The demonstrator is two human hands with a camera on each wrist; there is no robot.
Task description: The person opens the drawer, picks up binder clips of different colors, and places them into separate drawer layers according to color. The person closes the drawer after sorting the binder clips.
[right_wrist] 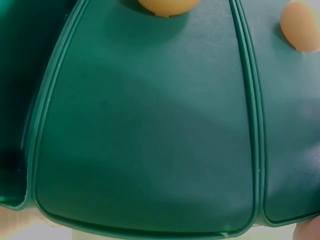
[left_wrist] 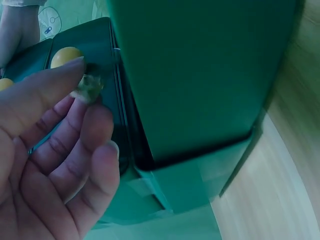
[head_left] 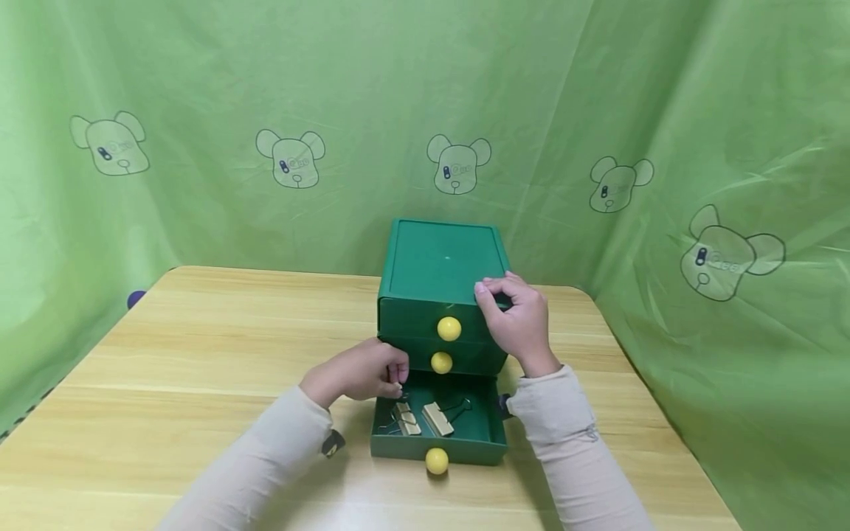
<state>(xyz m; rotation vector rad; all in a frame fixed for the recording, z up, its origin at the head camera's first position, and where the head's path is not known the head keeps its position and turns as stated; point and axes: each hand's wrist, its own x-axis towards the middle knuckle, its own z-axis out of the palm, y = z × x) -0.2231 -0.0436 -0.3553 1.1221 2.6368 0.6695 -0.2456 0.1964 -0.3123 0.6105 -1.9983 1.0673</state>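
Observation:
A green drawer cabinet (head_left: 441, 258) with yellow round knobs stands on the table, its bottom drawer (head_left: 481, 431) pulled out. Inside that drawer lie two binder clips (head_left: 437, 419) with pale bodies and dark wire handles. Over the drawer's left side, my left hand (head_left: 365, 372) pinches a small translucent piece (left_wrist: 89, 89) between thumb and fingertips; its exact kind I cannot tell. My right hand (head_left: 521, 317) grips the cabinet's top right front corner, thumb on the top. Only a bit of that hand shows at the lower corner of the right wrist view.
The wooden table (head_left: 232, 346) extends to both sides of the cabinet. Green curtains (head_left: 372, 88) with printed bear heads hang behind it and along the sides. Yellow knobs (head_left: 448, 329) stick out from the drawer fronts. A purple round thing (head_left: 136, 298) shows past the table's left edge.

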